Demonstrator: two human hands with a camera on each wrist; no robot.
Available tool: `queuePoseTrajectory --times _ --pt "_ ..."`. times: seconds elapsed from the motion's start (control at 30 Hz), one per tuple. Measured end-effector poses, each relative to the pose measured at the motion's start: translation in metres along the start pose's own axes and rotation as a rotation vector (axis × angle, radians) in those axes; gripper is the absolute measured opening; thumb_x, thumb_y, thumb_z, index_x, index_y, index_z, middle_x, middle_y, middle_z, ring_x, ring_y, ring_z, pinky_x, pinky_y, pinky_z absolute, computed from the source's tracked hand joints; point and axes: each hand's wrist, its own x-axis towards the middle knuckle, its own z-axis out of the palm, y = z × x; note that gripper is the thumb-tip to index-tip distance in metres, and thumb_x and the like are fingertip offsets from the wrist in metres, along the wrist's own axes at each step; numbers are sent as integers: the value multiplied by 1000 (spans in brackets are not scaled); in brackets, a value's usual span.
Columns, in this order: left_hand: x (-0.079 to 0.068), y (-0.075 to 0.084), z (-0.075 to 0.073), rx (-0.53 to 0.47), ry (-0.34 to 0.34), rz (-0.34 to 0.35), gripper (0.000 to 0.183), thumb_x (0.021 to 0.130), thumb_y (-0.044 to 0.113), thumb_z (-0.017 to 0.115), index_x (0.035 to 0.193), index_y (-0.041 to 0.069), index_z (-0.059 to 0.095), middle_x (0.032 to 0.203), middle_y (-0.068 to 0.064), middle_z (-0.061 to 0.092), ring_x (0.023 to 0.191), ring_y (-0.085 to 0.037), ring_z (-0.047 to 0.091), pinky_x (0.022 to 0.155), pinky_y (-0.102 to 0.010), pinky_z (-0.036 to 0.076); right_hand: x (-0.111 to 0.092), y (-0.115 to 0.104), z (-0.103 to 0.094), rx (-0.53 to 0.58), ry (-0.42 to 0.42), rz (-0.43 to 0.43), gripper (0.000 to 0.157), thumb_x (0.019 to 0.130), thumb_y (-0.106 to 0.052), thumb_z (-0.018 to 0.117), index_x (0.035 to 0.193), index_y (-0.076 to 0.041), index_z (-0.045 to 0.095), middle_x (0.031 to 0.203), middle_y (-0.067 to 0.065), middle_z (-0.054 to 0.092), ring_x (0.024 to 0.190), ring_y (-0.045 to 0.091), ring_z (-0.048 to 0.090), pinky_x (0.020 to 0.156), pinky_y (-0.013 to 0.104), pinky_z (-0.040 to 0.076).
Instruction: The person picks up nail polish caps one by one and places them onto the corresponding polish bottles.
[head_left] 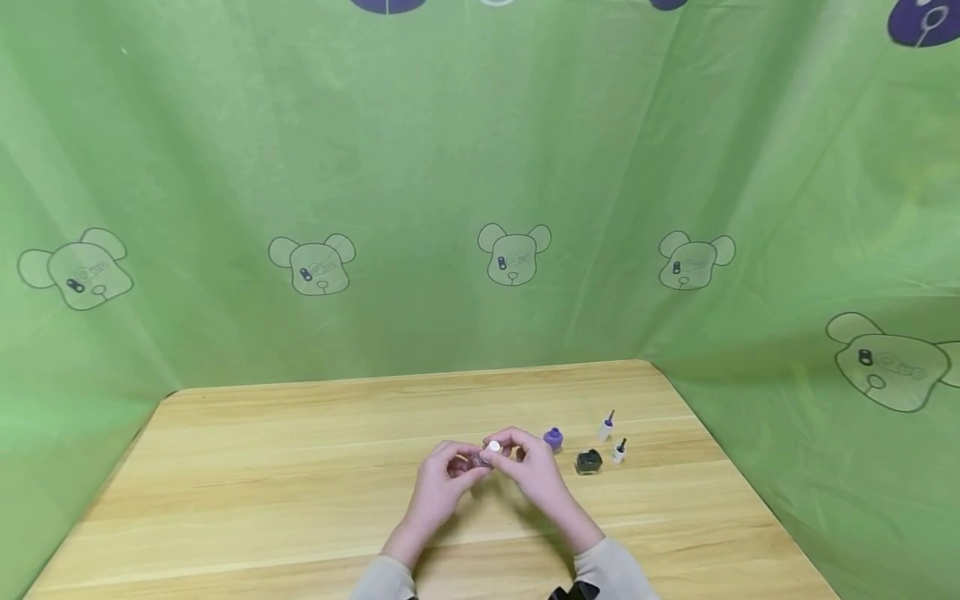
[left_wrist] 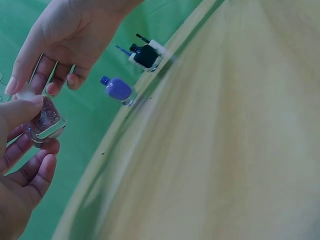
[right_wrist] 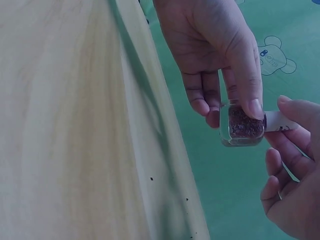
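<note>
Between my hands is a small clear nail polish bottle (right_wrist: 245, 125) with dark reddish glitter in it. My left hand (head_left: 437, 486) pinches its glass body, the thumb lying on its side in the right wrist view. With thumb and fingers, my right hand (head_left: 538, 477) pinches the white cap (right_wrist: 280, 121), which sits at the bottle's neck. In the right wrist view the bottle lies sideways, its cap toward the right hand. Both hands are above the table's middle, and the left fingers partly cover the glass.
Right of my hands on the wooden table (head_left: 300, 500) stand an uncapped purple polish bottle (head_left: 553, 439) and an uncapped dark bottle (head_left: 588, 462). Beside them two white brush caps (head_left: 606, 428) stand with their brushes pointing up. A green curtain (head_left: 420, 167) encloses the table's back and sides.
</note>
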Motion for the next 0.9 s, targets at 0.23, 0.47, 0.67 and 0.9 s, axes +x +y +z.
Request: queuePoseTrajectory --times 0.23,0.47,0.67,0.9 --pt "4 4 -13 -2 2 7 30 79 21 79 104 7 70 100 -10 66 83 -9 61 75 -18 55 0 -6 -4 -41 -33 -16 23 80 -25 79 100 -17 71 91 -1 70 79 8 54 68 18 42" --pt "12 0 -33 -11 70 -10 30 79 19 79 105 7 70 102 -12 67 85 -13 64 78 -19 57 1 -9 -12 -89 -12 -107 24 83 -26 77 105 -19 70 97 -4 72 83 5 58 74 27 48" --pt "18 -5 -54 -35 171 -51 30 78 14 80 105 5 70 106 -14 67 88 -16 65 79 -16 55 5 -12 -23 -115 17 -160 24 84 -24 76 106 -16 71 97 -3 73 83 4 57 75 32 48" --pt "17 -8 -81 -35 270 -135 33 79 11 79 110 3 68 113 -17 66 93 -20 67 78 -13 54 6 -19 -42 -98 54 -145 26 84 -20 76 109 -14 70 100 3 72 85 4 55 69 21 47"
